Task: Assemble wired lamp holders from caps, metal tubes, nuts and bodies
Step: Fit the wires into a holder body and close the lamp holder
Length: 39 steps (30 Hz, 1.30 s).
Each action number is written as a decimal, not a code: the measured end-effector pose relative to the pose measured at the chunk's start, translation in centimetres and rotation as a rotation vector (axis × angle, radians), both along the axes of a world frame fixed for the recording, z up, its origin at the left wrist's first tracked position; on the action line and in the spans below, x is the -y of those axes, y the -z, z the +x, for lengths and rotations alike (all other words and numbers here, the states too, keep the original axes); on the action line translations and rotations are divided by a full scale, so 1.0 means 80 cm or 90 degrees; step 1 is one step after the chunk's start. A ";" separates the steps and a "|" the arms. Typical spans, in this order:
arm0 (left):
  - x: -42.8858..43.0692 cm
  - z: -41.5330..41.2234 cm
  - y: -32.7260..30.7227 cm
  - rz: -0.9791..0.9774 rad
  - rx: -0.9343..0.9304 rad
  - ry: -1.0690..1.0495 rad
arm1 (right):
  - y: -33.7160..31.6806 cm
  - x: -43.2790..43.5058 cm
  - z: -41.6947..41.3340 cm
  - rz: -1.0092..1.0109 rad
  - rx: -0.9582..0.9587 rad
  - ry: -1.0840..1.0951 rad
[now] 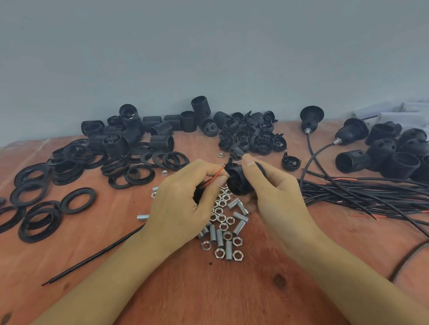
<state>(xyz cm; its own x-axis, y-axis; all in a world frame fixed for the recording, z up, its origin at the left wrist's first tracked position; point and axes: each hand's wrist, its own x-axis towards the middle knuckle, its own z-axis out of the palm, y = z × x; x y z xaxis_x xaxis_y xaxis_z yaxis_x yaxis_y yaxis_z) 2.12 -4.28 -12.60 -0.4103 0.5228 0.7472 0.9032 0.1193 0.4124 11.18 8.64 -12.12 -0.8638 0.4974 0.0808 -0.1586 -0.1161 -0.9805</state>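
Note:
Above the table's middle, my right hand (272, 191) grips a black lamp holder part (238, 181) between thumb and fingers. My left hand (183, 198) pinches thin red wire ends (213, 177) that run into that part, and a black piece shows inside its palm. A black cable (95, 256) trails from under my left wrist toward the front left. Below my hands lies a heap of metal nuts (221, 219) and threaded metal tubes (228, 249).
Black rings (39, 201) spread over the left of the wooden table (219, 298). Threaded black bodies (129, 133) and caps (255, 136) are piled along the wall. Assembled wired holders (392, 153) and a bundle of black cables (380, 195) fill the right side.

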 end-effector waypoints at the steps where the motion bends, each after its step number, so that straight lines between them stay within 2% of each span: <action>1: 0.000 0.000 0.000 -0.001 -0.003 -0.001 | 0.000 0.000 0.000 -0.010 0.001 -0.001; 8: 0.001 0.001 0.001 0.006 -0.007 -0.015 | -0.001 -0.004 -0.004 -0.159 0.031 -0.076; 14: 0.000 -0.001 0.001 0.010 0.030 -0.005 | -0.001 -0.006 -0.002 -0.169 0.027 -0.097; 17: -0.001 -0.001 0.002 0.026 0.068 -0.003 | -0.001 -0.006 -0.003 -0.225 0.041 -0.091; 23: -0.001 0.001 0.001 0.028 0.057 -0.003 | -0.002 -0.005 -0.004 -0.291 0.049 -0.114; 39: 0.001 0.000 -0.002 -0.003 0.011 -0.023 | -0.001 -0.001 -0.002 -0.139 0.001 -0.053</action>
